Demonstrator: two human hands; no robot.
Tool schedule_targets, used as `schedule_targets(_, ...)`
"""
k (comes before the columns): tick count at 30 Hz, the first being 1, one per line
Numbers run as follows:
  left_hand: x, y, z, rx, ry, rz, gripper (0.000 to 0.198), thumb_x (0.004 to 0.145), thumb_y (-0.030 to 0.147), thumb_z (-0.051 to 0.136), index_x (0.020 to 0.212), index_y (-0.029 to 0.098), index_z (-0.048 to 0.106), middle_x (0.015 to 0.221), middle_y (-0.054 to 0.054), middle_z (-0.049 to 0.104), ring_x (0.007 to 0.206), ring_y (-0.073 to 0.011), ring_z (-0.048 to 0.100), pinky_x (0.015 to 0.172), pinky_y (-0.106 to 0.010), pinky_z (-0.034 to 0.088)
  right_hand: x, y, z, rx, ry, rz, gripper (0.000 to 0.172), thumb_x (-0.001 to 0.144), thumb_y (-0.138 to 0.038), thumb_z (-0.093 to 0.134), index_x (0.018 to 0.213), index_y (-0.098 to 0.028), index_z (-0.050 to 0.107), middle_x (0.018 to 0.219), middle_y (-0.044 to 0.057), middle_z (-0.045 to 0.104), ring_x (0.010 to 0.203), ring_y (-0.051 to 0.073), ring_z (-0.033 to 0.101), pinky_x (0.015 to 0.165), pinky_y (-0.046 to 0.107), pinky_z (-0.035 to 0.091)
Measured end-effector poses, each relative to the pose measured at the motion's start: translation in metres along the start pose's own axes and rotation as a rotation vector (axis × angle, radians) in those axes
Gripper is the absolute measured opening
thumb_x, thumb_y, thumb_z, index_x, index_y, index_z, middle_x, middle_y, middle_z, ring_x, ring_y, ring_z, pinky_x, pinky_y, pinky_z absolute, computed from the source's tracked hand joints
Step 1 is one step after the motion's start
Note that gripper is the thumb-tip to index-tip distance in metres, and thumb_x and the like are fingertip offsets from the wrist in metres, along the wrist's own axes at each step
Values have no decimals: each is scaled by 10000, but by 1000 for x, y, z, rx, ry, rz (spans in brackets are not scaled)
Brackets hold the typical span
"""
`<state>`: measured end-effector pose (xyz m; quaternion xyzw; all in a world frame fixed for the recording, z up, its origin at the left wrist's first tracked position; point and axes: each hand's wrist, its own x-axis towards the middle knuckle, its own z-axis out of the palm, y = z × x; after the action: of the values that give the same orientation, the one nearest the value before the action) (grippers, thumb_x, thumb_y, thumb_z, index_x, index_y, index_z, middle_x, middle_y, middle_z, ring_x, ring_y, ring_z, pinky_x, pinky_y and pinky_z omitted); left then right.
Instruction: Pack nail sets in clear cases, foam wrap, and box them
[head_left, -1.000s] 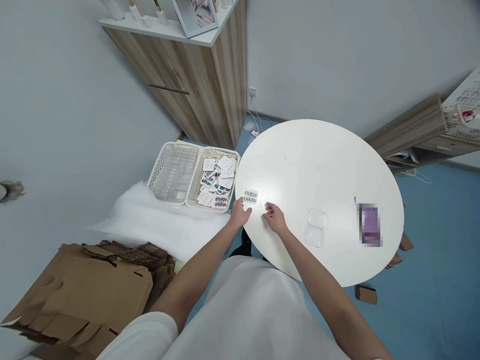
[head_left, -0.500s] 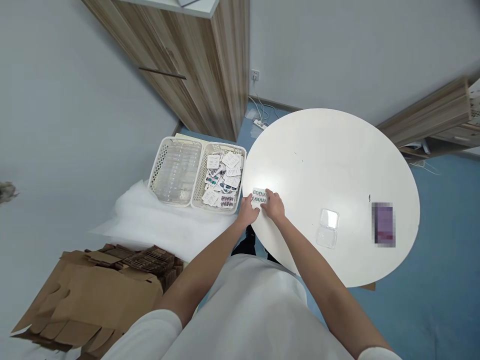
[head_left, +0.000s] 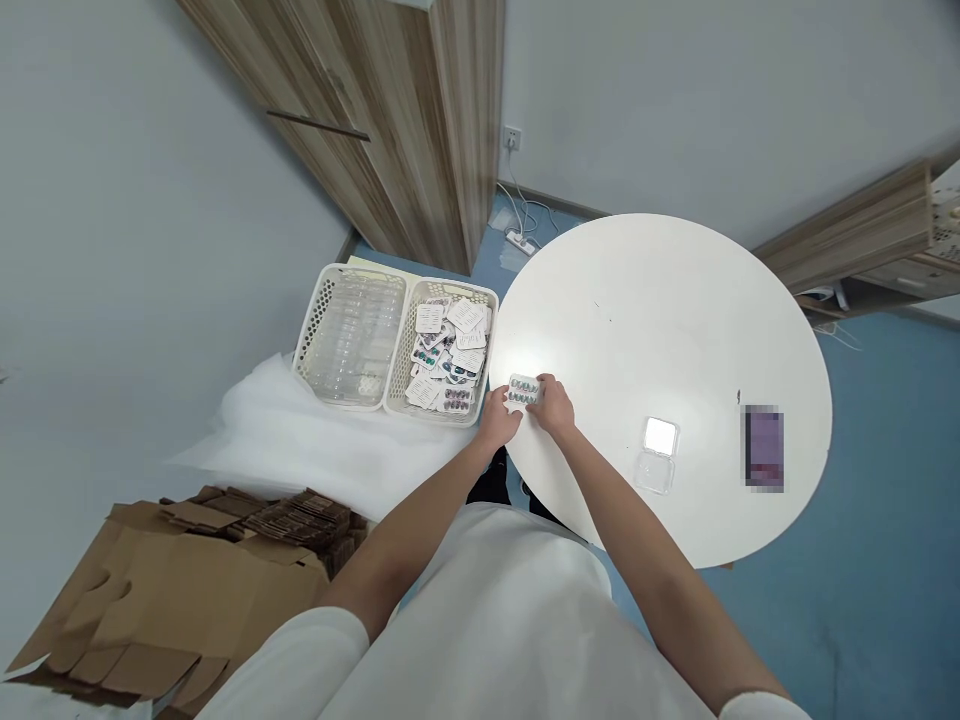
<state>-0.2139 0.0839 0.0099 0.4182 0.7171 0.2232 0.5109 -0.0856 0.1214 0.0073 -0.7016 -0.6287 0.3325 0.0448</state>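
Over the near left edge of the white round table, a small whitish card with two rows of shiny green oval pieces is held between both hands. My left hand grips its left side, fingers closed. On its right side, my right hand pinches the card. What the oval pieces are is too small to make out. To the right, a clear plastic case lies opened out on the table, a bright white square in its upper half.
Left of the table stand two white baskets: one with clear plastic cases, one heaped with similar cards. White foam sheeting and flattened cardboard boxes lie nearer. A blurred-out purple item rests at the table's right.
The view has shifted slightly. Both hands still hold the card, which seems a little more tilted. The clear case looks unmoved on the table.
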Motion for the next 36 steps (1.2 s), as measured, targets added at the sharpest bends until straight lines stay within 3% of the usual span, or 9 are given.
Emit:
schedule_targets(8,-5,-9,6,-31,58,81,507,680,124,534,1162,208,401,1129,-75,407,880,-139,474,743,-259,429,-20,11,6,195,31,-102,544,665,-191,523,1181,-226,353,973,34,506,826,165,511,693,304,434)
schedule_targets(14,-10,-9,11,-42,26,194,418,692,175,569,1096,182,460,1003,-70,515,855,-147,490,721,-277,437,-38,29,-8,295,57,-204,607,674,-205,544,1238,-209,318,1026,63,482,846,167,502,759,332,435)
schedule_targets(17,-19,-5,17,-35,-16,280,475,685,209,601,1135,193,449,978,-61,523,862,-152,497,717,-277,443,-51,42,-21,296,74,-240,606,684,-218,552,1243,-213,317,1008,59,487,849,170,494,755,336,436)
schedule_targets(22,-35,10,32,98,-117,434,665,690,198,597,1285,245,303,961,-31,495,857,-142,498,769,-292,435,-73,68,-41,297,102,-244,601,698,-245,552,1248,-237,311,1004,52,490,843,173,495,742,355,441)
schedule_targets(28,-53,33,61,217,-233,589,642,702,202,581,1281,267,314,881,-12,500,804,-143,499,747,-293,433,-99,113,-64,313,123,-244,603,707,-260,551,1257,-261,302,1025,46,491,815,161,510,738,359,448)
schedule_targets(36,-77,48,129,368,-298,650,614,669,238,622,1233,255,381,873,-20,514,800,-171,511,697,-293,430,-129,192,-84,311,142,-230,602,709,-286,565,1255,-256,315,1000,40,506,858,177,501,771,360,434)
